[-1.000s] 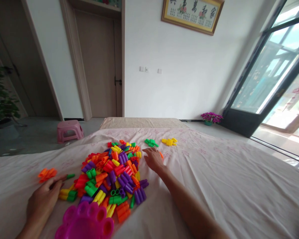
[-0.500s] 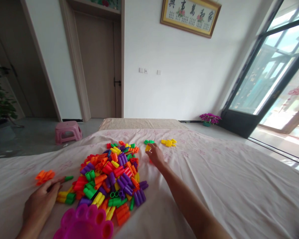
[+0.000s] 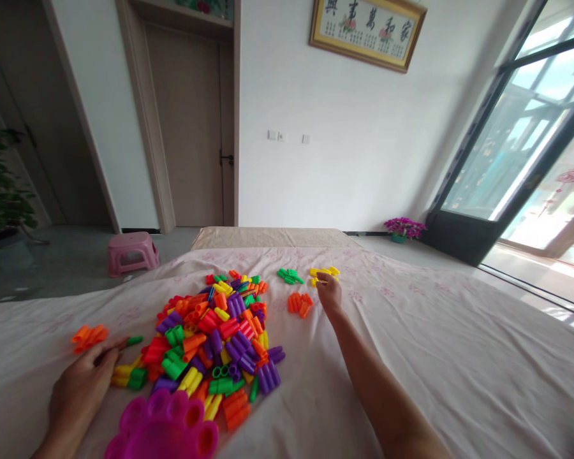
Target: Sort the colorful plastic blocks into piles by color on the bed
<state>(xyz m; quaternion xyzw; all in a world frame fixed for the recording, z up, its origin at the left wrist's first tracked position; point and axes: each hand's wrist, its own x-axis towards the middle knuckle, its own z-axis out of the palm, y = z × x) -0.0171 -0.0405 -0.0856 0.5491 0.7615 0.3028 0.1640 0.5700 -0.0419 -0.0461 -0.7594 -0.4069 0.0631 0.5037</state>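
My left hand [image 3: 82, 387] is closed with a small green bullet-shaped plastic block [image 3: 134, 340] at its fingertips, left of a big mixed heap of plastic blocks [image 3: 220, 331]. An orange cluster of blocks [image 3: 90, 338] lies just beyond it. My right hand [image 3: 330, 292] reaches forward, its fingers pinched at a yellow block [image 3: 314, 282] beside the pile of yellow blocks [image 3: 331, 271]; the fingers partly cover these. Left of that hand lie a group of green blocks [image 3: 290, 276] and a group of orange blocks [image 3: 299, 304].
A magenta scalloped plastic tub [image 3: 160, 427] stands at the front edge of the heap. Everything rests on a pale, wrinkled cloth [image 3: 459, 357]. Beyond are a pink stool [image 3: 132, 252], a door [image 3: 184, 127] and a pot of purple flowers [image 3: 404, 228].
My right hand has moved right with a yellow block, from beside the green group to the yellow pile, uncovering the green and orange groups. My left hand has stayed nearly still.
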